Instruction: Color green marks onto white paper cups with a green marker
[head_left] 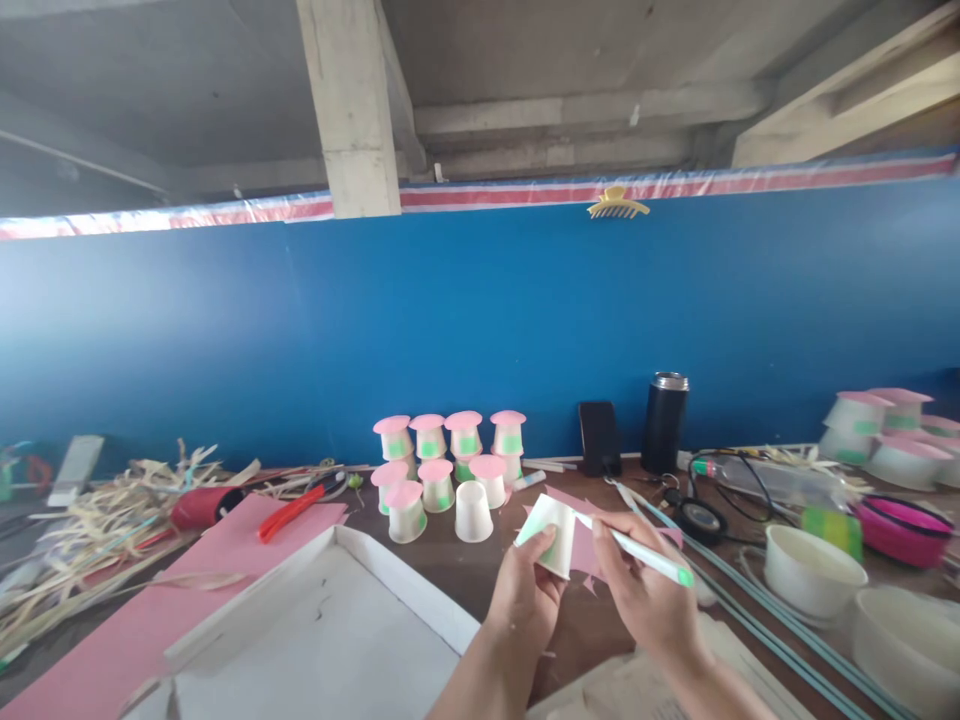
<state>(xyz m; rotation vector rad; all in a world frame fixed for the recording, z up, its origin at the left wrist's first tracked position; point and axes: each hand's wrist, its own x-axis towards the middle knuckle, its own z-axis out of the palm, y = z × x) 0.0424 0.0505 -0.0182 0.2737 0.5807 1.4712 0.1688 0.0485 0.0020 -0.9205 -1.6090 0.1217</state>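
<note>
My left hand (521,592) is wrapped round a white paper cup (559,532), tilted, with a green patch on its side partly under my thumb. In my right hand (651,602) is a white marker pen (646,558) with a green end, its tip end close against the cup. Behind my hands stand several paper cups (436,488) in small stacks, each topped with a pink paper disc and coloured green on the side. One plain white cup (474,512) sits in front of them without a disc. Pink paper scraps (589,560) lie under my hands.
A white shallow box (322,630) lies front left over pink sheets (112,640), with red-handled scissors or a similar red tool (291,512) on top. Pale paper strips (112,530) pile up at left. A phone (598,438), black flask (664,425) and paper bowls (814,570) stand right.
</note>
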